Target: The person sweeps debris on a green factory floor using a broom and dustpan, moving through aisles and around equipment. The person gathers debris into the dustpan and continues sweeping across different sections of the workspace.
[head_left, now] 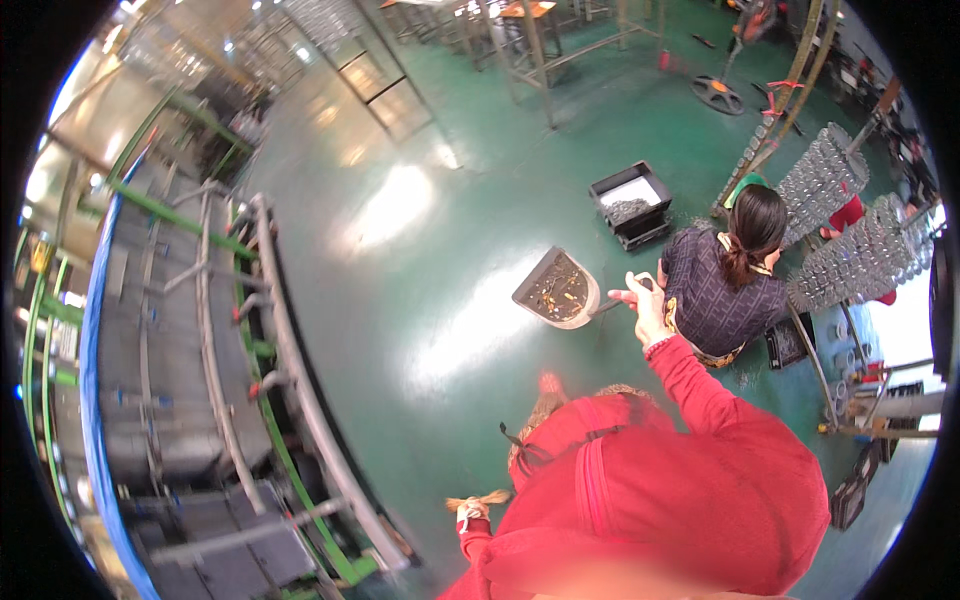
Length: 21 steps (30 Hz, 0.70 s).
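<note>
A long-handled dustpan (590,313) with a pale rim is out ahead of me over the green floor. Brown and yellowish scraps lie inside it. Its dark handle runs back to my right hand (648,308), which is closed around the end, partly hiding it. Low on the left, my left hand (472,511) is closed on a straw broom (490,498). Only a short tan stretch of the broom shows beside my red sleeve.
A person (725,270) in a dark patterned top sits close to my right, by racks of shiny metal parts (825,185). Black crates (632,200) stand beyond the dustpan. A long machine with a grey rail (300,370) lines the left. A fan (718,95) stands farther back.
</note>
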{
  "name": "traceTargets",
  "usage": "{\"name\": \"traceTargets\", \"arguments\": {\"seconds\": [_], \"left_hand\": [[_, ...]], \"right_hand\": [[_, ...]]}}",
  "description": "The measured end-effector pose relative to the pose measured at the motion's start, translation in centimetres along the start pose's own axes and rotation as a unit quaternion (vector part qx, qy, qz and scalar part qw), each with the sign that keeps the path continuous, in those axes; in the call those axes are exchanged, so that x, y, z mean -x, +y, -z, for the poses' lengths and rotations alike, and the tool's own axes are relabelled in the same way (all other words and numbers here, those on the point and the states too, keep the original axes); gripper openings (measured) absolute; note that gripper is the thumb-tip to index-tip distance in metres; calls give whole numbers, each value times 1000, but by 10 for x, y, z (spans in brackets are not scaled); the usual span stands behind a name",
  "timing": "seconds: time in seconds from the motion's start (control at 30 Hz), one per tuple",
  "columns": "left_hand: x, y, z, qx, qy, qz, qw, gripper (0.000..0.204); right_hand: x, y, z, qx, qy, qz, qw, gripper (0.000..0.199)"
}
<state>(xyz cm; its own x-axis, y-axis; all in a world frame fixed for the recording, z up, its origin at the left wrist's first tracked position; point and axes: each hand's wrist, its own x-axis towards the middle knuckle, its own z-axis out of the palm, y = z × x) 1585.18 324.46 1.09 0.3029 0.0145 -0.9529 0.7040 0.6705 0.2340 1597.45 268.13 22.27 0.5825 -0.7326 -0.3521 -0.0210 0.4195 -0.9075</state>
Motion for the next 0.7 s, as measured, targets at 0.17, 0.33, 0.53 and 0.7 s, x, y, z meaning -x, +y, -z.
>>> {"name": "traceTargets", "arguments": {"seconds": [0.17, 0.33, 0.53, 0.7], "left_hand": [[-73, 80, -177, -98, -75, 191, 974, 20], [-86, 158, -403, -54, -208, 468, 857, 23], [-68, 219, -579, 37, -265, 202, 942, 18], [-108, 263, -647, 69, -218, 212, 950, 18]], "right_hand": [[-88, -34, -58, -10, 33, 25, 999, 22], [-196, -37, -117, -13, 41, 20, 999, 22], [-351, -54, -184, -58, 59, 19, 996, 20], [-476, -44, -232, 15, 50, -23, 998, 18]]}}
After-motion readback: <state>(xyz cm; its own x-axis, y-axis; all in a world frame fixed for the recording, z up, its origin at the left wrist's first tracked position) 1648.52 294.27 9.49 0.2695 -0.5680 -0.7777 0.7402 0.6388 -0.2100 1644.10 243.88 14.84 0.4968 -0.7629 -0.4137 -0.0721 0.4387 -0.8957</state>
